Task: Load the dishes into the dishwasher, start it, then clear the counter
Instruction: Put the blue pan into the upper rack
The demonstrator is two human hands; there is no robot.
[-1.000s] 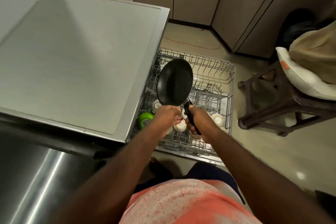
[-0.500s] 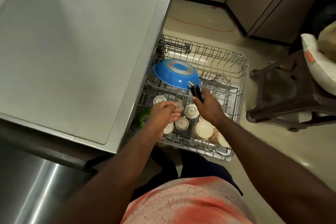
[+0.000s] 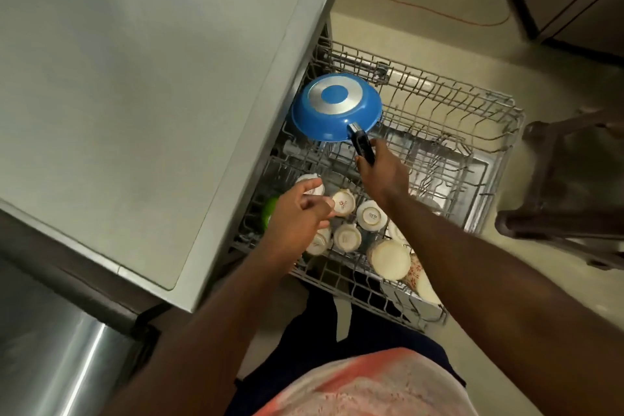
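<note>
Loading looks well under way but not finished. The dishwasher (image 3: 135, 78), seen from above as a broad grey top, has its wire rack (image 3: 489, 105) pulled out over the floor. Starting the machine and clearing the counter are therefore judged to be not yet done. The rack's far half is mostly bare tines, and its near half is filled.

Over the far left corner a blue frying pan (image 3: 334, 108) is held bottom up and tilted, close to the tines. Whether it touches them cannot be told. The right hand (image 3: 383, 177) is wrapped round the pan's black handle (image 3: 364, 147).

At the near right corner lie pale bowls (image 3: 388, 258), with a floral-patterned piece just beside them. Left of these, upturned white cups (image 3: 371, 216) stand in rows, with a green cup (image 3: 269, 209) at the rack's left edge. The left hand (image 3: 297, 216) hovers over the cups, fingers loosely spread, holding nothing.
</note>
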